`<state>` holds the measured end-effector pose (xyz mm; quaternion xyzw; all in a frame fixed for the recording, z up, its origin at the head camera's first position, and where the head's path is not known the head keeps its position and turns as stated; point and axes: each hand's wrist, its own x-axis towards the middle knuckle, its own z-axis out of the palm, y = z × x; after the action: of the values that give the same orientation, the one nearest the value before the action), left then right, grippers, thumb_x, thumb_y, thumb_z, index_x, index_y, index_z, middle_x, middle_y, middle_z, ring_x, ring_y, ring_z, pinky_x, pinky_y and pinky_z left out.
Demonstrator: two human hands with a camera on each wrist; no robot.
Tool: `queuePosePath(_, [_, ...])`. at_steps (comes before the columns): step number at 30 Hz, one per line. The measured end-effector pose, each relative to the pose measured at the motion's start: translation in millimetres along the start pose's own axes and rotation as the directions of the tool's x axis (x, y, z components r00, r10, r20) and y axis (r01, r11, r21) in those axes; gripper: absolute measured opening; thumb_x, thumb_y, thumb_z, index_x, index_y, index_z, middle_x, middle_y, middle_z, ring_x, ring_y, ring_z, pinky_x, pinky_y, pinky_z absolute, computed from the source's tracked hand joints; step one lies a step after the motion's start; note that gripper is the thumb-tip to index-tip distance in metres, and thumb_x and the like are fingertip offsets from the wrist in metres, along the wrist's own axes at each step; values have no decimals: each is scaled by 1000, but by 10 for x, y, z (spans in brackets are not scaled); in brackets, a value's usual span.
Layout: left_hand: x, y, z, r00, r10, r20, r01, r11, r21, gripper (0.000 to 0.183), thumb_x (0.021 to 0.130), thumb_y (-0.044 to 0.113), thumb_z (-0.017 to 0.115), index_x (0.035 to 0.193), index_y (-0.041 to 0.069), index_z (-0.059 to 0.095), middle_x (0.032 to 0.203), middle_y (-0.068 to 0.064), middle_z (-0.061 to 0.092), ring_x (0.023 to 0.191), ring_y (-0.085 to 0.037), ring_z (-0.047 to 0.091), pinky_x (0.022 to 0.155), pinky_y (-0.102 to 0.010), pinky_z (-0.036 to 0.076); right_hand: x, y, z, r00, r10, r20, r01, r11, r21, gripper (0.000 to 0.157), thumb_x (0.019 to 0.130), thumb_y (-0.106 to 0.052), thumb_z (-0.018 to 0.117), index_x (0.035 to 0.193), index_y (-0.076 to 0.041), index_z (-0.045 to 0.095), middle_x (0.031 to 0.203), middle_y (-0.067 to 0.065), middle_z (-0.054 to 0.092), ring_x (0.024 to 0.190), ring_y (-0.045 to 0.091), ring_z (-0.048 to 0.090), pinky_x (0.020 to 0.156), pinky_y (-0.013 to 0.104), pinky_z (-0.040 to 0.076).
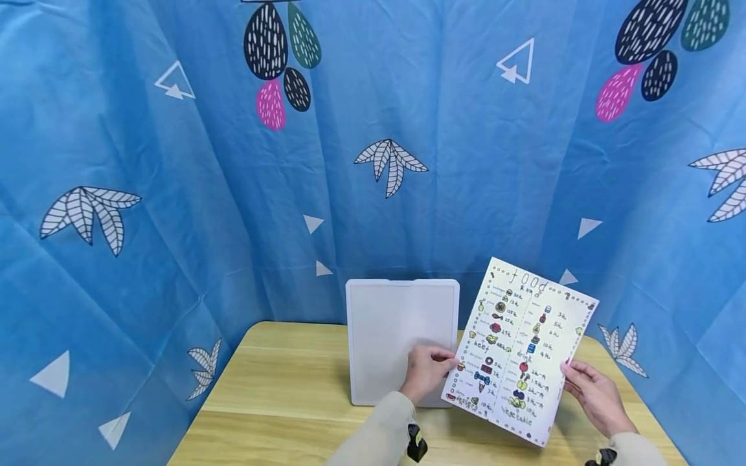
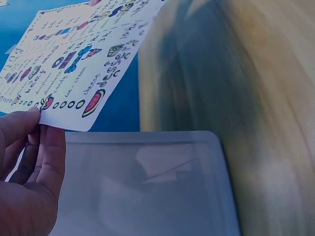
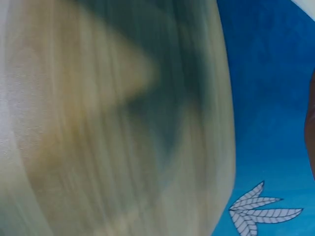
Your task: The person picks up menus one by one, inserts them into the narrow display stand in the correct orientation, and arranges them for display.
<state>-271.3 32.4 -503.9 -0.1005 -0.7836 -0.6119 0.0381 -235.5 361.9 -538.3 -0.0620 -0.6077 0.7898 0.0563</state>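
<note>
A paper food menu (image 1: 513, 362), hand-drawn with small coloured pictures and prices, is held up tilted above the right part of the table. My left hand (image 1: 428, 370) pinches its left edge, low down, between thumb and fingers; the left wrist view shows this grip of the hand (image 2: 32, 172) on the menu (image 2: 74, 64) closely. On the opposite edge my right hand (image 1: 596, 396) grips the paper with the thumb in front. Behind my left hand stands a flat white rectangular panel (image 1: 396, 330) with a raised rim. Only a sliver of the right hand (image 3: 310, 128) shows in the right wrist view.
The light wooden table (image 1: 268, 395) has rounded back corners. A blue patterned curtain (image 1: 384, 226) hangs close behind it and along both sides. The panel's top reaches above the table's back edge in the head view.
</note>
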Motion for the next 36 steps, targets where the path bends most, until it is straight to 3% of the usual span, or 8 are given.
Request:
queuePosePath(10, [116,164,-139,997,55,46,-58,995,78,4,82,5,82,85,5,80,78,2,74,68,-1,65,61,-17,54,35,-155,69,991,-109,76,107,994,32,15,100,-3,60,93,-14,67,90,-6,70,83,7,67,76,20,55])
queuePosePath(17, [166,280,-253,996,-1,93,1,1000,-6,3,84,4,79,87,4,79,78,1,73,68,-8,69,63,-22,57,59,-243,141,986,-140,86,139,990,15,14,100,-3,60,94,-13,67,91,-6,70,82,7,67,75,20,55])
queuePosePath(23, [206,304,-354,995,-9,98,17,996,-84,5,85,4,78,90,1,78,81,-3,74,70,-12,71,66,-27,59,76,-335,236,983,-149,106,151,989,-4,15,100,-3,60,96,-15,69,93,-5,70,83,7,68,76,20,56])
queuePosePath(29, [245,333,-475,995,-48,89,60,988,-139,8,87,5,77,92,-1,77,85,-5,75,73,-15,72,71,-32,60,85,-417,346,968,-176,181,191,979,-66,21,100,-2,59,97,-17,73,92,-4,73,82,9,70,75,22,57])
queuePosePath(32, [261,348,-554,995,-67,75,77,987,-142,8,88,6,76,93,0,77,86,-5,74,75,-15,72,72,-33,60,80,-443,415,963,-164,215,193,974,-122,19,100,0,58,99,-11,74,92,-3,73,82,12,71,74,25,58])
queuePosePath(36, [280,371,-686,995,-83,52,89,987,-136,10,88,7,77,95,0,77,88,-5,73,75,-14,71,73,-33,60,80,-500,535,965,-111,236,186,927,-325,15,99,-7,63,106,5,69,92,-4,73,81,14,71,74,31,59])
